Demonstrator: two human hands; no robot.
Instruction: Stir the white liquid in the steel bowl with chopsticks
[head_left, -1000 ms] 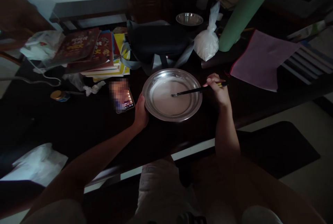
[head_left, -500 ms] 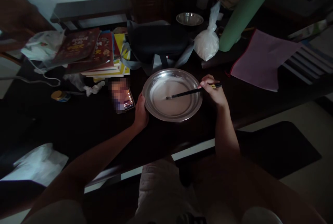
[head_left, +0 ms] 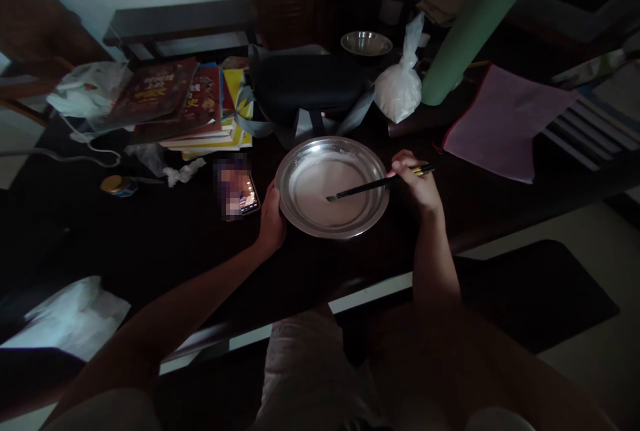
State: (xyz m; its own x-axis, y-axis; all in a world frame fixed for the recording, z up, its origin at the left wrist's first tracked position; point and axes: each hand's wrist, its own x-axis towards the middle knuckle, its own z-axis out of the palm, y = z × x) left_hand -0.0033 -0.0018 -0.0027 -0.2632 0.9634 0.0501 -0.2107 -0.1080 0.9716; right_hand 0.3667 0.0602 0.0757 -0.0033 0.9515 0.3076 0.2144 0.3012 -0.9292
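From my remote seat I logged the right hand [head_left: 416, 183] pinching a pair of dark chopsticks [head_left: 376, 185] near their upper end, fingers pressed together around them. Their long axis ran nearly level across the view, tips pointing left and slightly down, resting in the pale batter [head_left: 330, 189] of a steel basin [head_left: 380, 214]. The butt end poked out past the hand to the right. The left hand [head_left: 271, 219] gripped the basin's near left rim, thumb up against the metal; the other fingers lay in shadow, so I could not tell their spread. The basin sat on the dark table [head_left: 175, 244], near its front edge. A lit phone [head_left: 241, 192] lay just left of it, and a knotted bag of white powder [head_left: 399, 87], possibly flour, stood behind.
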